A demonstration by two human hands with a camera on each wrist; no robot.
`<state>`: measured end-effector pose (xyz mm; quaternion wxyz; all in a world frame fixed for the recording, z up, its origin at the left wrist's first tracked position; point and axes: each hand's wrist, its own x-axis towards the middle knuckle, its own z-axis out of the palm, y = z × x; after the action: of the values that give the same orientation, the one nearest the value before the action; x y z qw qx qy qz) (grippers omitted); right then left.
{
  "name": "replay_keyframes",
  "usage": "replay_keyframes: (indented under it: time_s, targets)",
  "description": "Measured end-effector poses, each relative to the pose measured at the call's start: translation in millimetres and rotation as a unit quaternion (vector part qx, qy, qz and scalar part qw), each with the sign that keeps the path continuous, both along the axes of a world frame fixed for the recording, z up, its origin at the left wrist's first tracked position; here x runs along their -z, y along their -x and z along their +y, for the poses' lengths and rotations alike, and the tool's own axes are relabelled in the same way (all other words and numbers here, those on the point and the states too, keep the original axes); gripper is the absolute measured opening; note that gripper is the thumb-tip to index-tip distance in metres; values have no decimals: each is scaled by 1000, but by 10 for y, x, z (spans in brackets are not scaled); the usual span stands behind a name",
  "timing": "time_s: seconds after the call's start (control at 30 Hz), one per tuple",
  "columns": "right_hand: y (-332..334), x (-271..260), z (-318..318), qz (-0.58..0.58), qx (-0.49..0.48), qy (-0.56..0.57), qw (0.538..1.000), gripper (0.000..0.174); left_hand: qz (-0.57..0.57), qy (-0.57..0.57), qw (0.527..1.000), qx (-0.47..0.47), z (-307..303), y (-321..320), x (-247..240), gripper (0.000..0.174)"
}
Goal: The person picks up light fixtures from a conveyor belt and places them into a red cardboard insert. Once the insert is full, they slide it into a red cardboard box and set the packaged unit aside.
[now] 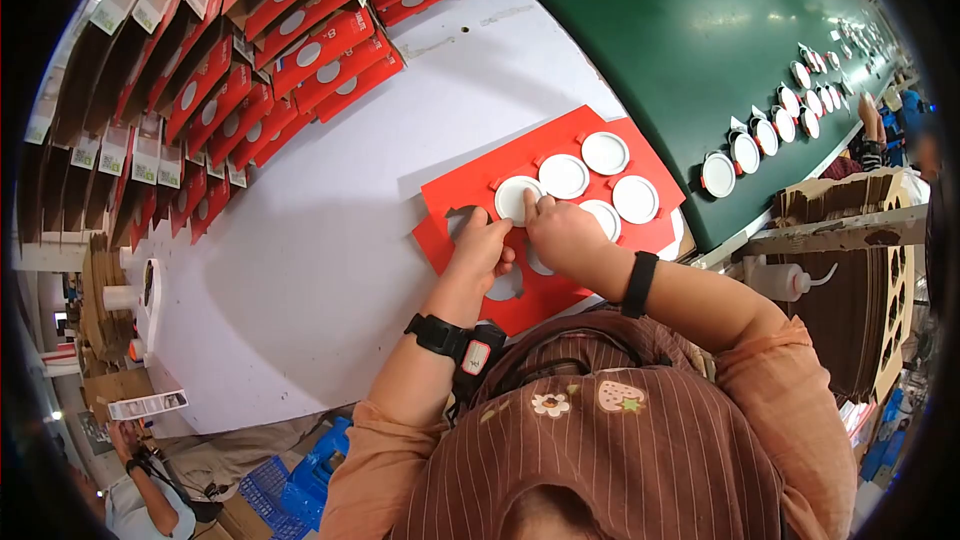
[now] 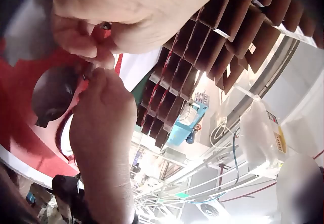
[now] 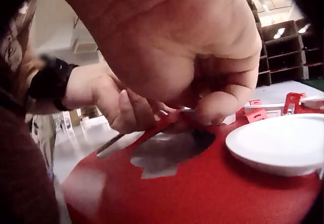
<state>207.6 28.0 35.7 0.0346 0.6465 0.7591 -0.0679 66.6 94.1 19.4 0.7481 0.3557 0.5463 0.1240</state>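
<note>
A red sheet [image 1: 560, 295] with round cutouts lies on the pale table, with several white discs in it. My left hand [image 1: 480, 248] has curled fingers pinching at the lower-left edge of one white disc [image 1: 514, 198]. On the same disc's right side, the bent fingers of my right hand [image 1: 572, 238] grip close to the left fingertips. Both hands meet in the left wrist view, left [image 2: 116, 16] above right [image 2: 101, 117]. Under my right hand [image 3: 187, 46] is an open cutout [image 3: 164, 155]; another disc [image 3: 283, 143] sits beside it. The fingers hide the exact contact.
Red printed cartons [image 1: 320, 50] stand in rows at the upper left. On the green surface [image 1: 690, 40] at the right are rows of white discs [image 1: 718, 175] with red parts. A squeeze bottle [image 1: 780, 282] and stacked cardboard [image 1: 850, 325] are beside my right arm.
</note>
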Motion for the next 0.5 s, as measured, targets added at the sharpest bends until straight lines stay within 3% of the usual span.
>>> replay_keyframes:
  time_s: [0.17,0.23,0.27,0.37,0.5]
  targets:
    - [-63,55,18,18,-1,-16,1000,57,3,3,1000,-6,-8,-7,8,15]
    - [-107,-48,124,68,48,92,992,58,-26,11,1000,14,19,26,-67,14]
    - [-116,-60,125,67,46,89,993,58,-26,8,1000,13,30,21,-77,14]
    - [-82,-76,2,53,22,76,995,59,-23,49,999,-2,-10,3,-67,14]
    - [32,-4,-133,-56,-32,30,997,58,3,41,999,7,-46,-41,-2,14]
